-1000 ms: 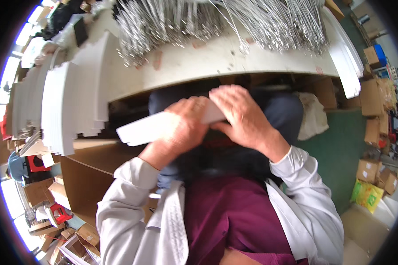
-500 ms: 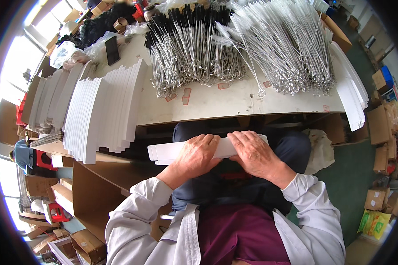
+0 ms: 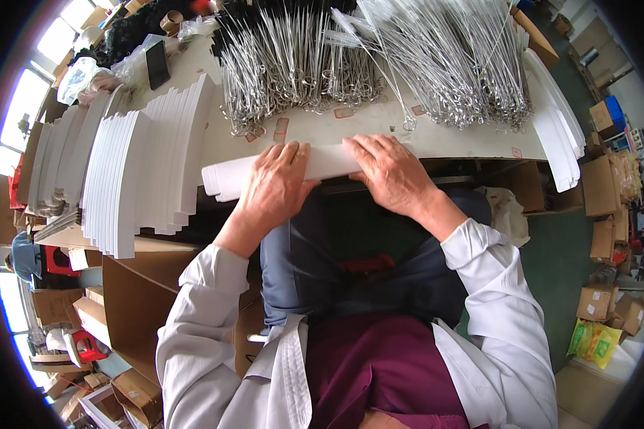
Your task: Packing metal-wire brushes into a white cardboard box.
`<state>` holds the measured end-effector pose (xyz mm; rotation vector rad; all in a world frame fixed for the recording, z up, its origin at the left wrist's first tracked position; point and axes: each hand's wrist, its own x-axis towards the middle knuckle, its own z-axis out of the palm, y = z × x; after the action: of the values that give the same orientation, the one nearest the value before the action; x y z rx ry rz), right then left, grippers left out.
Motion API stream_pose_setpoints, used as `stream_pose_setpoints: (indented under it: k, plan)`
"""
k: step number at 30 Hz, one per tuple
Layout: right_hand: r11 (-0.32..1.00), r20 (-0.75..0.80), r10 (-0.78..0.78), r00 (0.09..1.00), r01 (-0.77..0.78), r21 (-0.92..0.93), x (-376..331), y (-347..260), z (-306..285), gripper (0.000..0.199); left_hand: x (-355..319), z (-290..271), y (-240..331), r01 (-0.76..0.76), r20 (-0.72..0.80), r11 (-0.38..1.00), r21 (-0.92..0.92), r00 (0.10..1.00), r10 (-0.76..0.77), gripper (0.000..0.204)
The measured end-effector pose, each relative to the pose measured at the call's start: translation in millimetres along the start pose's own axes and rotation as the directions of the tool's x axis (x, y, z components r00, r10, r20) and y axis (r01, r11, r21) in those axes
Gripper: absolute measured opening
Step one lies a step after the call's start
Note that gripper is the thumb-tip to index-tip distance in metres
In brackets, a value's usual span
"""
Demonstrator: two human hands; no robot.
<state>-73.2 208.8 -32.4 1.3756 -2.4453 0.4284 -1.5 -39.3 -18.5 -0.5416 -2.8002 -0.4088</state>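
Note:
A long, narrow white paper box lies crosswise at the table's near edge, held in both hands. Its left end sticks out past my left hand, which grips it from above with the thumb turned inward. My right hand closes over the right part, fingers on top; that end is mostly hidden. Just beyond lie wire-handled brushes with looped ends: a heap with black bristles and a larger heap with clear-white bristles. One loose brush points toward me.
Rows of white boxes stand at the table's left. More long white cartons overhang its right edge. A dark phone lies at the back left. Below left is a large open cardboard box; a pale bag hangs beneath the table's right.
Both hands have carried the white box away from my lap, forward and slightly left, up to the table edge. The whole view has shifted a little as well.

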Motion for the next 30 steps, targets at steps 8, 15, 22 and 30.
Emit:
stream_pose_setpoints:
  k: [8, 15, 22, 30]
  plan:
    - [0.998, -0.060, 0.068, 0.996, -0.068, 0.011, 14.0, 29.3, 26.6, 0.045, 26.5, 35.7, -19.7, 0.039, -0.108, 0.998, -0.043, 0.993, -0.044, 0.054]
    - [0.996, -0.031, 0.094, 0.995, -0.094, 0.012, 5.8, 21.4, 22.0, 0.057, 18.7, 45.9, -17.3, 0.040, -0.135, 0.999, -0.016, 0.990, -0.042, 0.059]
    - [0.996, 0.052, 0.082, 0.995, -0.083, 0.012, -3.8, 12.6, 34.0, 0.075, -17.0, 41.9, -30.2, 0.052, -0.041, 0.978, 0.200, 0.998, -0.044, 0.078]
    - [0.976, 0.019, 0.186, 0.982, -0.183, -0.114, -14.1, 31.4, 25.1, 0.085, -31.4, 35.0, -53.6, 0.086, -0.146, 0.972, 0.219, 0.988, -0.054, 0.082]
